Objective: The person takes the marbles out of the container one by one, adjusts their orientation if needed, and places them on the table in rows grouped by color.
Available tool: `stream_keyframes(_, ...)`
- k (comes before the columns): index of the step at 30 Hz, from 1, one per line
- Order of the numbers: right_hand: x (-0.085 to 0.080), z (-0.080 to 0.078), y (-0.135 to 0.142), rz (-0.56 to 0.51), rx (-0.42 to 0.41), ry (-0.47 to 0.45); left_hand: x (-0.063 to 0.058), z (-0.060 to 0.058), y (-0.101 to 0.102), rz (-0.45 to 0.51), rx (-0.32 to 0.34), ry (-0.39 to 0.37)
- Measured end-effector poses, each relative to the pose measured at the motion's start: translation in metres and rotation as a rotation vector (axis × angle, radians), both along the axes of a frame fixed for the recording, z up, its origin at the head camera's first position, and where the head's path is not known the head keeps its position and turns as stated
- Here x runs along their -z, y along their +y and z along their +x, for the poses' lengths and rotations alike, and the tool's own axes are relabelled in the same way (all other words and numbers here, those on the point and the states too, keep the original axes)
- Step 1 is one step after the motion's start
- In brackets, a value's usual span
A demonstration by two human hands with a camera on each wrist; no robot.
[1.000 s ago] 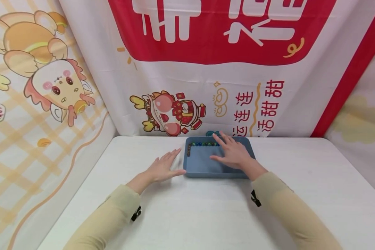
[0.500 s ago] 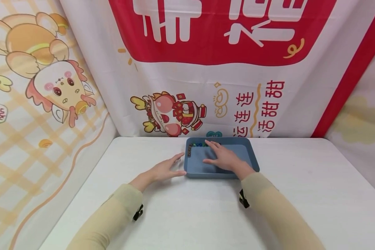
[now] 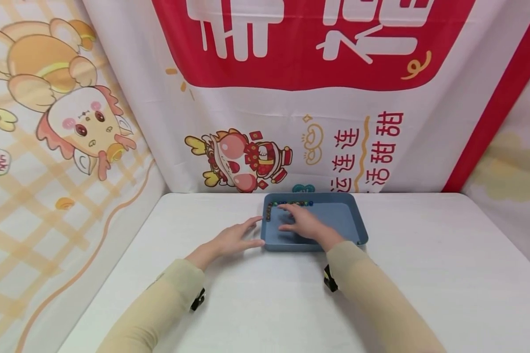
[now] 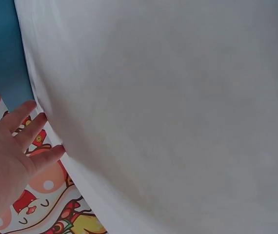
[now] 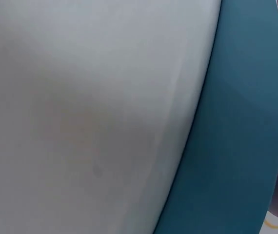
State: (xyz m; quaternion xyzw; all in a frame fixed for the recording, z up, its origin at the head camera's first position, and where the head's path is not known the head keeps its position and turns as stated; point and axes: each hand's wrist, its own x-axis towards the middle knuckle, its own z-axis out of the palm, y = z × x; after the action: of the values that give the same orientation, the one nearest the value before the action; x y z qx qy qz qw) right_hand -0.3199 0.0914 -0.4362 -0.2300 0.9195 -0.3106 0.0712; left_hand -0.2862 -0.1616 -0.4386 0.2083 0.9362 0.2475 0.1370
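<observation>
A shallow blue tray (image 3: 335,220) lies near the table's back edge. Small round marbles (image 3: 310,203), blue, green and brown, line its far wall, and a short brown column (image 3: 268,214) of them runs along its left wall. My right hand (image 3: 306,223) is over the tray's left half, thumb and fingers apart, fingertips close to the far row and hiding part of it. My left hand (image 3: 234,239) is beside the tray's left wall, fingers extended and thumb at the front left corner. In the left wrist view its fingers (image 4: 29,131) are spread near the blue wall.
A white table (image 3: 256,304) carries the tray. Behind it hangs a red and white printed cloth (image 3: 291,122), and a patterned cloth (image 3: 70,196) covers the left side. A small dark speck (image 3: 359,242) shows at the tray's front right corner.
My right hand has moved left and slightly nearer across the tray, uncovering the right end of the far row. My left hand has stayed by the tray's left wall, barely shifting.
</observation>
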Motion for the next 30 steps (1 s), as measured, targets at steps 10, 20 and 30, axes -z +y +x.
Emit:
stream_keyframes(10, 0.009, -0.005, -0.016, -0.03, 0.003, -0.003, 0.003, -0.003, 0.001, -0.019, 0.01, 0.011)
stream_keyframes(20, 0.012, -0.01, -0.029, 0.018, 0.014, 0.05, 0.002, -0.003, 0.0, -0.006, 0.026, 0.018)
stream_keyframes(30, 0.013, -0.013, -0.039, 0.088, 0.027, 0.058, 0.0, 0.001, 0.0, -0.012, 0.018, 0.017)
